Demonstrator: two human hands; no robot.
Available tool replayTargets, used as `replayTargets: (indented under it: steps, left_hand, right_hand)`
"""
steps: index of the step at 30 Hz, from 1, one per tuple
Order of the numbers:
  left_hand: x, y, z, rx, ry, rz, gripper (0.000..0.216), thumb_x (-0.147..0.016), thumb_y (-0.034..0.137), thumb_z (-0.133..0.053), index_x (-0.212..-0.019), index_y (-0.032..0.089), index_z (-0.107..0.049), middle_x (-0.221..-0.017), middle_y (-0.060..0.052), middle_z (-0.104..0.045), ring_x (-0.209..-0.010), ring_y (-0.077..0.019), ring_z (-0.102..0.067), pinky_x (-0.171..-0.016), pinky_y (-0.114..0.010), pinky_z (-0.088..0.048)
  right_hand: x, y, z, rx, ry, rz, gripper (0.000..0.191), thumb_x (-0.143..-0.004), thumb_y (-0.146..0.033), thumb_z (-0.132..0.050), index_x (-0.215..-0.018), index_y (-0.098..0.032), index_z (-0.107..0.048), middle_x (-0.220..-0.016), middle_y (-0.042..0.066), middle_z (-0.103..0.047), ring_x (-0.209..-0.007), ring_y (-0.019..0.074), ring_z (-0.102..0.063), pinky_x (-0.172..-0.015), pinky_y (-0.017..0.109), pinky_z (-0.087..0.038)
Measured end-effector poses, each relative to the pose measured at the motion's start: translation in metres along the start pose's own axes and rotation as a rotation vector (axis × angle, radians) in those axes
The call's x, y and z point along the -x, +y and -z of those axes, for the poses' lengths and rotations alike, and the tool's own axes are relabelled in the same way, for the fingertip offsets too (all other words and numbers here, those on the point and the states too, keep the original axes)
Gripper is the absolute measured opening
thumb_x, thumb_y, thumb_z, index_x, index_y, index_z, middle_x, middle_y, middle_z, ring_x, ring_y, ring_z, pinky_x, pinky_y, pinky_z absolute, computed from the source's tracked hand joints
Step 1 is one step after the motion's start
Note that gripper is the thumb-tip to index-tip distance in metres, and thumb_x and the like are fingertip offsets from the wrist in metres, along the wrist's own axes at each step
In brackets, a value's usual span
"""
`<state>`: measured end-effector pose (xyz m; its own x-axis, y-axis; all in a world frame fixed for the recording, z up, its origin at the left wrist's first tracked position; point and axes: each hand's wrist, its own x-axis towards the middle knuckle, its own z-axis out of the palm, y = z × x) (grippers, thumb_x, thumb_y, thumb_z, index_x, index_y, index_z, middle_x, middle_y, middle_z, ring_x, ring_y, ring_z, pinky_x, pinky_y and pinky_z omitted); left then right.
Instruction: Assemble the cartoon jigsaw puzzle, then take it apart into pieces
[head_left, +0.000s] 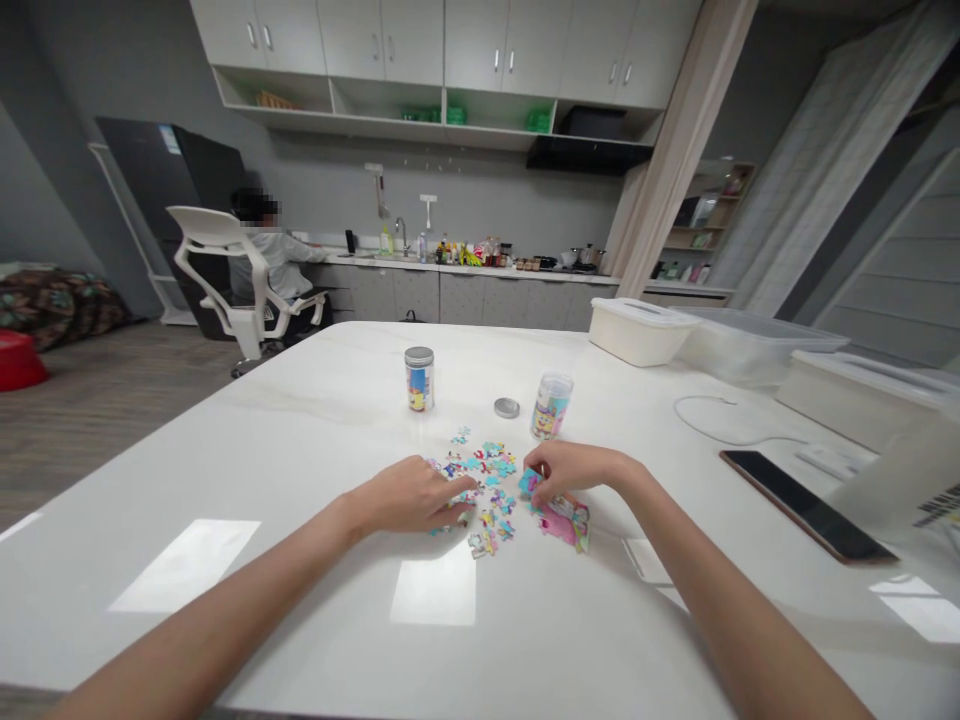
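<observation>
Loose jigsaw puzzle pieces point(491, 465) in light blue, pink and other colours lie scattered on the white table point(315, 420). My left hand point(416, 495) rests over the left side of the pile, fingers stretched out and apart, touching pieces; some are hidden beneath it. With fingers bent in a pinch, my right hand point(562, 470) holds a blue puzzle piece point(528, 481) at the pile's right side. Just below that hand lies a joined puzzle section point(564, 525) with a pink figure, partly covered by the fingers.
Behind the pieces stand a lidded picture jar point(419, 380) and an open clear jar point(551, 407), with a metal lid point(507, 407) between them. A phone point(806, 503), a cable and storage boxes point(641, 333) sit on the right. A person point(274, 262) sits far left.
</observation>
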<state>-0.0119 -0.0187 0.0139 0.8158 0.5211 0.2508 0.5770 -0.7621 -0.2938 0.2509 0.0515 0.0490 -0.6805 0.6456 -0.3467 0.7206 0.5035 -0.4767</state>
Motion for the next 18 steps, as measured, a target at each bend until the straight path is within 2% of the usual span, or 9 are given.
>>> replayTargets:
  steps: [4, 12, 18]
  left_hand:
    - [0.002, -0.003, 0.002, 0.005, -0.05, 0.019, 0.028, -0.097, 0.033, -0.037, -0.105, 0.019, -0.059, -0.053, 0.0, -0.061, -0.044, -0.0142, -0.055, -0.043, -0.024, -0.026]
    - [0.001, 0.0, -0.002, 0.111, -0.061, 0.015, 0.025, -0.097, 0.032, -0.037, -0.104, 0.019, -0.057, -0.055, 0.0, -0.062, -0.045, -0.0152, -0.058, -0.045, -0.024, -0.032]
    - [-0.003, -0.001, -0.005, 0.104, -0.112, 0.041, 0.025, -0.095, 0.028, -0.041, -0.113, 0.019, -0.055, -0.057, 0.0, -0.062, -0.049, -0.0168, -0.06, -0.046, -0.025, -0.034]
  right_hand:
    - [0.0, 0.002, 0.002, -0.139, 0.033, 0.059, 0.011, -0.073, -0.029, -0.063, -0.074, -0.018, -0.062, -0.068, -0.001, -0.058, -0.064, 0.0129, -0.049, -0.058, 0.026, -0.035]
    - [-0.01, 0.004, -0.005, -0.446, 0.128, 0.076, 0.025, -0.074, -0.04, -0.067, -0.078, -0.017, -0.061, -0.072, 0.0, -0.062, -0.064, 0.0126, -0.052, -0.055, 0.024, -0.037]
    - [-0.02, 0.013, -0.011, -0.501, 0.136, 0.087, 0.025, -0.069, -0.036, -0.073, -0.08, -0.016, -0.063, -0.066, -0.002, -0.06, -0.06, 0.0116, -0.051, -0.055, 0.024, -0.038]
